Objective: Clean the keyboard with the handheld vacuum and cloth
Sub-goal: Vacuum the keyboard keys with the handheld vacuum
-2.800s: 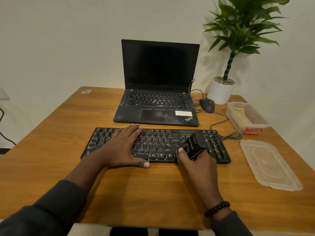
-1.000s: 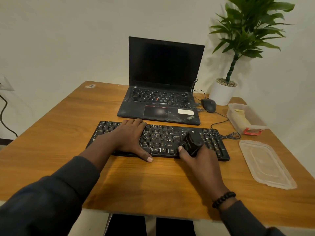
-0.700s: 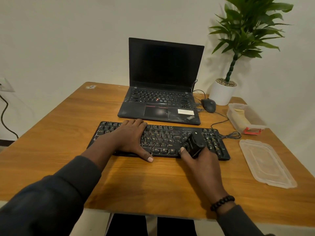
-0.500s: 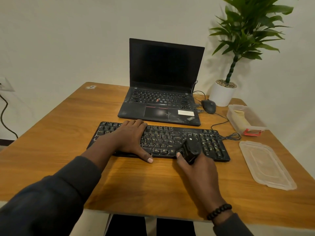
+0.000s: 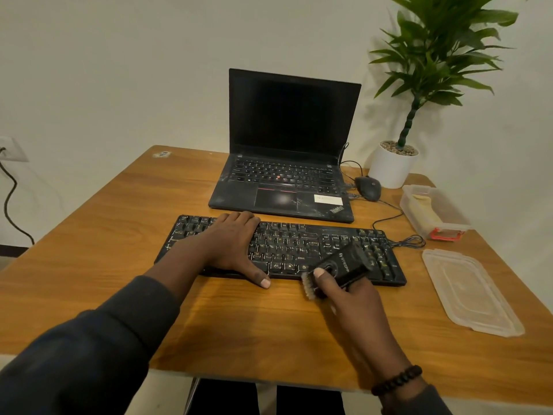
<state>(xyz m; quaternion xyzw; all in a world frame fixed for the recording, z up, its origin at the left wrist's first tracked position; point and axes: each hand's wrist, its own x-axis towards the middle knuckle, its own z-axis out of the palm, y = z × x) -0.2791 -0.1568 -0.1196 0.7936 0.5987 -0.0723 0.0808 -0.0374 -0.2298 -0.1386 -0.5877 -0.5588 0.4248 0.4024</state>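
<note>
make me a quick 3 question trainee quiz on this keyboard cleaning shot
1. True or false: the left hand lies flat on the keyboard.
2. Which end of the handheld vacuum points toward the table's near edge? A) brush end B) plain end
3. Fill in: the clear lid lies on the table, nearer the person than the open plastic ____.

Key
1. True
2. A; the right hand grips it, brush at the keyboard's front edge.
3. container
</note>
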